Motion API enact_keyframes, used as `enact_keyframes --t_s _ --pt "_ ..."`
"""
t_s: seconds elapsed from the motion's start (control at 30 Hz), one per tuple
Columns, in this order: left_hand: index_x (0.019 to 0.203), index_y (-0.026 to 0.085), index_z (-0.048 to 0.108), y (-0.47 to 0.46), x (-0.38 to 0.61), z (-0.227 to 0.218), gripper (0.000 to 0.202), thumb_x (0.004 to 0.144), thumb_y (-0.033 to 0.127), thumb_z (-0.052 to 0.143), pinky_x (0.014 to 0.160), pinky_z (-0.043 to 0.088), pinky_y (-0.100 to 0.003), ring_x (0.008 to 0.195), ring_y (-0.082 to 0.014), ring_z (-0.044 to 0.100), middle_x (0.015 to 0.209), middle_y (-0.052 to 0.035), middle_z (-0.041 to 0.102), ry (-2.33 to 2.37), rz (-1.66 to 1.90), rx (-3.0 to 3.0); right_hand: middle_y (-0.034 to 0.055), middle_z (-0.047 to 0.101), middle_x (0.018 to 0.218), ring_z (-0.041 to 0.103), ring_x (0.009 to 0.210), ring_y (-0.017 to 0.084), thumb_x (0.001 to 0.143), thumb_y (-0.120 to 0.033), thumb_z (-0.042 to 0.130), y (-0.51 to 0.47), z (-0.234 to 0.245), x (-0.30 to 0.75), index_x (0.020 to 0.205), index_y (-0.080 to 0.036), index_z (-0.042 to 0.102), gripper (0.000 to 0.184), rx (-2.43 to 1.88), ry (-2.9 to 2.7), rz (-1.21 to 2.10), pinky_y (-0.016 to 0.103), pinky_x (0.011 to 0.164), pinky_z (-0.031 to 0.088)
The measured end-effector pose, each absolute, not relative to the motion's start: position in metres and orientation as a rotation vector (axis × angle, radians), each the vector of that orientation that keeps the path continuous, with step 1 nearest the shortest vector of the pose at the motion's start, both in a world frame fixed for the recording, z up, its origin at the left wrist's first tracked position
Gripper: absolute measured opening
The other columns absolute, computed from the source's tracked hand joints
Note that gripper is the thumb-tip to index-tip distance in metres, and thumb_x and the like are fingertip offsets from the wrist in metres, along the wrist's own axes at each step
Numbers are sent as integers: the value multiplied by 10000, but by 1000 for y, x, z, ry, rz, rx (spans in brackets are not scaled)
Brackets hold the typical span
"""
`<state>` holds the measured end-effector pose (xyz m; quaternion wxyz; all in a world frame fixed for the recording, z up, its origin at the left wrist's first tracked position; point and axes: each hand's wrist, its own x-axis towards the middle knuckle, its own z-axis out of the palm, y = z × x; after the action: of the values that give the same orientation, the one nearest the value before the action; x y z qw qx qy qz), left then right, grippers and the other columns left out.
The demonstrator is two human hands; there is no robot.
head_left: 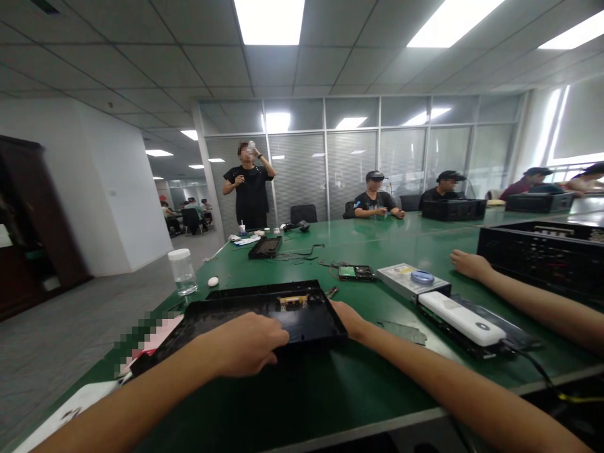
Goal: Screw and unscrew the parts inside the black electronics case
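A shallow black cover (212, 318) with raised edges lies in front of me on the table, with a small tan-and-metal part (292, 302) near its far side. My left hand (255, 343) is over the cover's near edge with its fingers curled in. Whatever is between those fingers, if anything, is hidden. At the cover's right edge, my right hand (349, 319) grips its side, the fingertips partly hidden behind it. Just beyond that hand lies a small tool that looks like pliers (333, 292).
Rightward stand a metal drive box (406, 280) with a blue tape roll (421, 277), a white device (460, 318) and a co-worker's arm (509, 289) beside a black case (542, 258). A lidded jar (183, 270) stands left. Farther off are a circuit board (356, 272) and other people.
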<state>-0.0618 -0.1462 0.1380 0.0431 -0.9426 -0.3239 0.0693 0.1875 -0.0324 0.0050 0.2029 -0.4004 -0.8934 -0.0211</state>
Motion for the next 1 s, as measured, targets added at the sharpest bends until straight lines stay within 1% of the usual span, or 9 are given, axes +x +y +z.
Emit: enact_keyframes --t_s 0.17,0.27,0.4,0.5,0.57,0.6,0.67,0.77,1.0 --pt "888 230 545 -162 -72 106 134 765 283 552 640 363 -270 769 -189 551 872 -30 579 -1003 248 -2918 111 520 1139 499 1026 186 782 -163 453 -26 -5 198 1168 -168 476 387 -847 -2544 -134 312 850 409" --pt "893 243 555 -164 -75 90 145 754 284 566 643 375 -271 785 -190 555 870 -24 589 -1007 276 -2954 117 482 1181 474 1051 191 817 -183 412 -23 -5 217 1205 -163 443 390 -777 -2587 -286 344 862 406" --pt "827 250 609 -154 -76 73 156 697 336 620 596 392 -275 762 -209 572 815 -37 617 -1053 437 -2965 112 515 1120 498 971 204 838 -194 400 -16 5 241 1010 -172 581 251 -826 -2523 -422 379 835 405" --pt "780 237 637 -131 -71 72 331 585 503 664 494 377 -260 649 -210 571 730 -38 625 -1186 593 -2956 94 556 1001 510 906 190 849 -252 403 -14 10 247 870 -177 613 223 -888 -2418 -319 351 804 409" --pt "835 229 633 -108 -63 74 435 581 583 628 476 379 -247 616 -191 563 723 -27 627 -1213 558 -3004 78 570 897 520 842 170 860 -292 389 -16 10 244 819 -174 603 247 -921 -2338 -178 312 767 415" --pt "882 230 623 -96 -57 74 418 638 567 596 499 393 -242 625 -178 563 749 -21 629 -1177 481 -3033 70 570 850 521 810 162 863 -305 381 -16 9 242 793 -171 595 261 -931 -2306 -115 297 749 415" --pt "934 228 604 -72 -45 70 297 708 421 602 598 421 -237 718 -169 566 829 -21 621 -1020 244 -2984 60 566 786 518 762 155 865 -322 374 -18 7 237 745 -169 578 282 -946 -2278 -34 282 723 411" --pt "883 218 610 -46 -28 52 155 730 219 590 744 423 -261 858 -185 539 902 -37 590 -767 75 -2829 59 570 763 514 729 154 862 -336 374 -18 5 234 715 -169 568 295 -961 -2301 8 278 702 402" --pt "832 185 574 -41 -26 24 97 810 171 481 904 364 -343 850 -170 513 863 -48 556 -561 -42 -2722 53 579 733 516 698 144 868 -341 356 -23 9 231 684 -168 567 329 -919 -2286 10 253 670 383"
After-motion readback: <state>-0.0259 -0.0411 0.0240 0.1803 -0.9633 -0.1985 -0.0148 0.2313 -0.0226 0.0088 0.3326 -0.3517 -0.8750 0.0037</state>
